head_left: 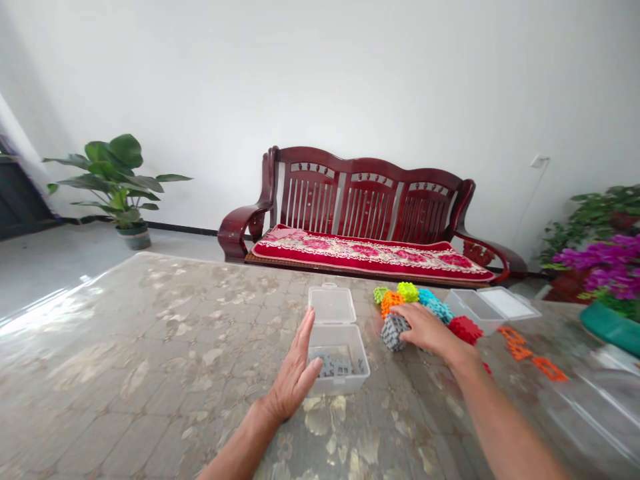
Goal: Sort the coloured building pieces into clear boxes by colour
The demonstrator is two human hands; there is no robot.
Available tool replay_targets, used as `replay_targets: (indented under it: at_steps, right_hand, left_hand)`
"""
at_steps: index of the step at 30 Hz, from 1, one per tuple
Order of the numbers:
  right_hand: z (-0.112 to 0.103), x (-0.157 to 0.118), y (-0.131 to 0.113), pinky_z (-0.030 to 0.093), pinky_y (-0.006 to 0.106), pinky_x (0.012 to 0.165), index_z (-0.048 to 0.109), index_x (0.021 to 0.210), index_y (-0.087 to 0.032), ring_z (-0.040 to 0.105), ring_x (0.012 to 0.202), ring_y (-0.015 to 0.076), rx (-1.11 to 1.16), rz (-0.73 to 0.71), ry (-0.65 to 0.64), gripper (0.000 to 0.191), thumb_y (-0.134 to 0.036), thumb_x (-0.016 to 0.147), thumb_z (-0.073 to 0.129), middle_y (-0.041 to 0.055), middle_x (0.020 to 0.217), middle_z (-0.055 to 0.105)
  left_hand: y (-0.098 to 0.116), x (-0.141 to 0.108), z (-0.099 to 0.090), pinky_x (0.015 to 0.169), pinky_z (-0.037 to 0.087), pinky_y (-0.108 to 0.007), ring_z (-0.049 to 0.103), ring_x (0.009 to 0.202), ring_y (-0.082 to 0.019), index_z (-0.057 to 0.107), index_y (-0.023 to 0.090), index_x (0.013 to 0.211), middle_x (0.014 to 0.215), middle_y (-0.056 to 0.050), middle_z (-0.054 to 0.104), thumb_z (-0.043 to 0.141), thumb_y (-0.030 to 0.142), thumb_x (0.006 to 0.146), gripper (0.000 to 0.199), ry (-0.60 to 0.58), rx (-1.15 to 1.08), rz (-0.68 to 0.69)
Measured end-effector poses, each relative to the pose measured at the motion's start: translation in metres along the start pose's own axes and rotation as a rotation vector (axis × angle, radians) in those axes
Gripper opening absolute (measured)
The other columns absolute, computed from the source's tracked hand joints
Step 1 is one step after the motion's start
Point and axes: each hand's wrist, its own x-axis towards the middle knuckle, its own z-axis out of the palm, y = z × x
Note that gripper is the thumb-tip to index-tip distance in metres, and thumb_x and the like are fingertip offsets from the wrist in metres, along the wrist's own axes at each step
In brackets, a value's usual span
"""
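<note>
Marbled counter (150, 347) stretches before a red wooden sofa (370, 220). Left hand (295, 370), flat and open, touches the side of a clear box (340, 363) holding grey pieces. Just right, the right hand (423, 328) grips a grey block (394, 331) beside colourful blocks (425, 303).

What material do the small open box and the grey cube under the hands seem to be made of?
The open box looks like clear, glossy plastic: the grey pieces inside show through its wall. The grey cube under the right hand seems matte moulded plastic, built of notched interlocking pieces.
</note>
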Motion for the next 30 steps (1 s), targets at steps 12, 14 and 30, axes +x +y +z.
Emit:
replay_targets:
  at_steps: [12, 14, 30]
  right_hand:
    - [-0.018, -0.004, -0.026, 0.042, 0.042, 0.1, 0.063, 0.129, -0.017, 0.057, 0.115, 0.0305, 0.013, 0.045, 0.095, 0.059, -0.02, 0.07, 0.066, 0.0124, 0.127, 0.066]
    - [-0.026, -0.007, -0.043, 0.042, 0.041, 0.101, 0.064, 0.126, -0.021, 0.057, 0.116, 0.0286, 0.105, -0.015, 0.137, 0.055, -0.023, 0.072, 0.069, 0.0096, 0.125, 0.067]
    - [-0.007, -0.002, -0.126, 0.043, 0.039, 0.096, 0.068, 0.117, -0.021, 0.056, 0.109, 0.0256, 0.155, -0.394, 0.036, 0.042, -0.018, 0.075, 0.068, 0.0073, 0.115, 0.07]
  left_hand:
    - [0.0, 0.0, 0.0, 0.125, 0.007, -0.049, 0.006, 0.154, -0.031, 0.003, 0.028, 0.159, 0.168, -0.005, 0.002, 0.033, 0.056, 0.101, 0.071, 0.002, 0.004, 0.006]
    - [0.0, 0.0, 0.0, 0.125, 0.007, -0.049, 0.006, 0.154, -0.031, 0.003, 0.028, 0.159, 0.168, -0.005, 0.002, 0.034, 0.056, 0.101, 0.072, 0.003, 0.002, 0.006]
    - [0.005, 0.0, 0.0, 0.125, 0.007, -0.05, 0.004, 0.154, -0.031, 0.002, 0.026, 0.159, 0.168, -0.006, 0.001, 0.033, 0.054, 0.102, 0.071, 0.003, -0.024, 0.02]
